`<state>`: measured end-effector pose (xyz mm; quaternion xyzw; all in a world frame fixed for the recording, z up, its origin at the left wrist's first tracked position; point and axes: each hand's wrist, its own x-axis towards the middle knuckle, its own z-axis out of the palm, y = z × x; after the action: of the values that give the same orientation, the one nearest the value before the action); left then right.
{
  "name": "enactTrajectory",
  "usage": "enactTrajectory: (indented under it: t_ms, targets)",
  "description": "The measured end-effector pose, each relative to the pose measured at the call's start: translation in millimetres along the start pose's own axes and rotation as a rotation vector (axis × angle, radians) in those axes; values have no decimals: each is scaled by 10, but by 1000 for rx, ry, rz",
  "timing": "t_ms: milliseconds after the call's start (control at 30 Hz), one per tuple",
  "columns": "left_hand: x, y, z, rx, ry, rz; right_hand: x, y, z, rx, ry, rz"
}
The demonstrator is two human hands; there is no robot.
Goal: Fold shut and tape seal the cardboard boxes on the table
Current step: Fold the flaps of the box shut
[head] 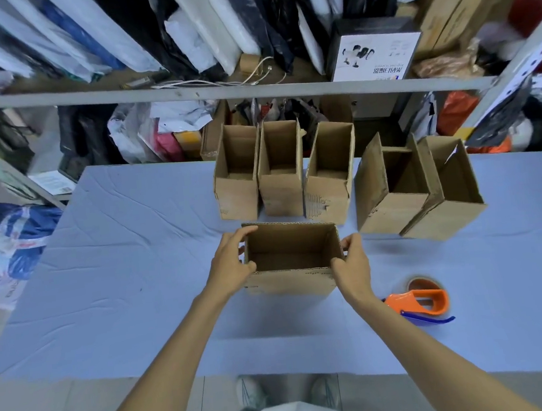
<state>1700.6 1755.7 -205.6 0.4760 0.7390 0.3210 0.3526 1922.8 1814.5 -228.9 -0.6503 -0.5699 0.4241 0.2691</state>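
An open cardboard box [290,283] stands in the middle of the table, its top facing me. My left hand [231,258] grips the box's left wall, thumb at the near corner and fingers over the rim. My right hand [351,260] grips the right wall, thumb at the near right corner. Behind it stand three open boxes in a row [281,184], and two larger open boxes [417,191] sit to the right. An orange tape dispenser [421,302] lies on the table right of my right forearm.
The table wears a light blue cloth [128,252]. A metal shelf [219,92] packed with bags and parcels runs behind it. A blue bag [8,240] lies on the floor at the left. My shoes [251,392] show below the table's near edge.
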Motion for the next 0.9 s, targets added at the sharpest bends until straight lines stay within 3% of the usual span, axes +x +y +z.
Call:
enactTrajectory:
  t_ms: [333,600,900]
  targets:
    - [-25,-44,-70,-321,-70,-57,-50,66,-64,19,-74,-87]
    - [-50,-108,10,-220,-185,-42,-24,15,-227,-19,-317,-83]
    - [-11,-227,39,-198,-49,15,106,99,-173,-15,-168,-35]
